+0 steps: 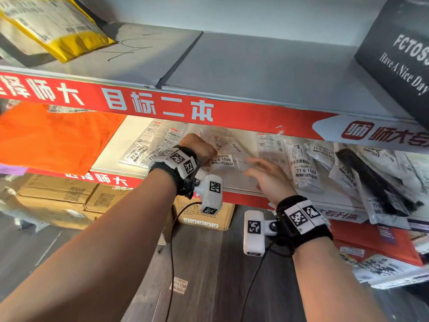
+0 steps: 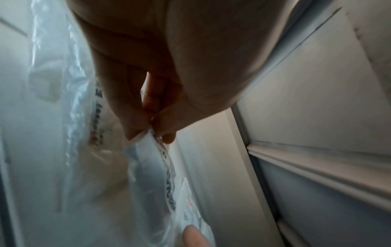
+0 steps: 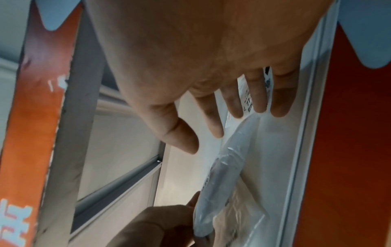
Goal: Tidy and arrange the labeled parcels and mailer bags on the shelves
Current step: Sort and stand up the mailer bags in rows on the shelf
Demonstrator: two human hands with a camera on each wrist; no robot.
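A clear plastic mailer bag [image 1: 224,151] with a white label reading 77-6-1609 lies on the white middle shelf [image 1: 109,149]. My left hand [image 1: 205,154] pinches the bag's left edge; in the left wrist view, thumb and fingers close on the bag's [image 2: 148,167] crinkled rim. My right hand [image 1: 254,167] hovers just right of it with fingers straight and spread, holding nothing. In the right wrist view, the spread right hand [image 3: 204,140] is above the bag [image 3: 228,167]. My left hand [image 3: 160,225] shows at the bottom edge.
Two labeled bags [image 1: 141,149] lie flat to the left, and a loose pile of bags [image 1: 348,173] sits to the right. An orange bag [image 1: 53,138] fills the shelf's left end. A yellow mailer [image 1: 53,26] and a black box [image 1: 399,54] sit on the top shelf. Cardboard boxes [image 1: 58,198] stand below.
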